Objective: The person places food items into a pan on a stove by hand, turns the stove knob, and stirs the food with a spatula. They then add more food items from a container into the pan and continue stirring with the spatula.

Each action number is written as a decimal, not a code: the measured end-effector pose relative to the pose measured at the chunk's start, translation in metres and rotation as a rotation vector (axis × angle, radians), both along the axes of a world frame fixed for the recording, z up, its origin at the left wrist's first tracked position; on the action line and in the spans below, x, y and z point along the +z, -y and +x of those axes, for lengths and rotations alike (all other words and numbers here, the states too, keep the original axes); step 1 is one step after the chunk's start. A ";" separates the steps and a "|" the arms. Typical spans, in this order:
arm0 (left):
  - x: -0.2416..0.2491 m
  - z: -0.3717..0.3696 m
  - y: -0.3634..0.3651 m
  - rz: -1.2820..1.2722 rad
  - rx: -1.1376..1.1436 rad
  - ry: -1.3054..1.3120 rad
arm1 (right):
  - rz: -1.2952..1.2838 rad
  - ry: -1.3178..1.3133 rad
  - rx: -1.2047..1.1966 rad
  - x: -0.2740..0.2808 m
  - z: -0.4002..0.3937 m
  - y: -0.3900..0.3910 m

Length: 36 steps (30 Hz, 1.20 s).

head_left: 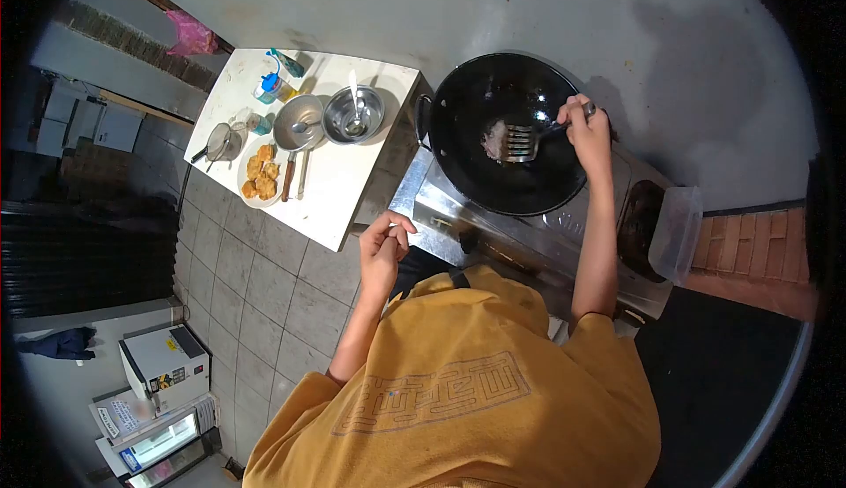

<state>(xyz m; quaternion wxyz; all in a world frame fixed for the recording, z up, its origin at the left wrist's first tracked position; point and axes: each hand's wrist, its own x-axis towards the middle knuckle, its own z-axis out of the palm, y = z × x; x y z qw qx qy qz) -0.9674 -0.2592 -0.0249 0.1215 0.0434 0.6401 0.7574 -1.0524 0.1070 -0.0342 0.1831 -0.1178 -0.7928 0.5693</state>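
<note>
A slotted turner (520, 143) is gripped by its handle in my right hand (586, 131), over the right rim of a black wok (493, 190). The turner's metal head lies low in the wok, against a small heap of pale, pinkish chopped bits (495, 141). The wok rests on a metal stove (449, 210). My left hand (385, 248) hovers in the air left of the stove, near the table's front corner. Its fingers are loosely curled, the index finger partly stretched out, and nothing shows in it.
On the white table (339, 197) are a plate of browned fried pieces (261, 175), a steel bowl (370, 104) with a spoon, a saucepan (295, 111), a strainer (223, 142) and several jars. A clear plastic container (680, 232) stands at the stove's right end.
</note>
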 end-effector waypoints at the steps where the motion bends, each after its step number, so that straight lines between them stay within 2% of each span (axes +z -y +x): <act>1: 0.000 0.000 0.000 -0.002 0.000 -0.002 | -0.029 0.004 0.005 -0.001 -0.002 0.006; 2: 0.000 0.000 0.000 -0.008 0.010 -0.001 | -0.035 0.032 0.013 0.000 -0.002 0.012; 3: 0.000 0.000 0.000 -0.015 0.019 0.000 | -0.059 -0.050 0.020 0.000 -0.004 0.021; 5: -0.001 0.000 0.002 -0.023 0.025 -0.001 | 0.050 -0.043 0.053 0.020 -0.001 0.039; 6: -0.001 0.000 0.002 -0.028 0.032 0.000 | 0.092 -0.160 0.052 0.022 -0.003 0.047; 13: 0.001 0.002 0.002 -0.016 0.070 -0.008 | 0.262 -0.118 0.134 0.071 0.013 0.069; 17: -0.005 0.002 0.003 0.010 0.062 -0.005 | 0.298 -0.120 0.128 0.076 0.017 0.061; 21: -0.004 0.003 0.004 0.002 0.070 0.015 | 0.337 -0.094 0.018 0.071 0.014 0.035; 25: -0.004 0.004 0.007 0.014 0.074 0.027 | 0.396 0.019 -0.051 0.069 0.018 0.012; 29: -0.004 0.004 0.006 0.034 0.071 0.031 | 0.364 0.032 -0.067 0.045 0.012 -0.003; 34: -0.002 0.003 0.004 0.050 0.059 0.030 | 0.035 0.026 0.003 0.013 -0.003 0.004; 36: -0.002 0.003 0.005 0.048 0.061 0.017 | 0.030 0.029 0.033 0.013 -0.006 0.014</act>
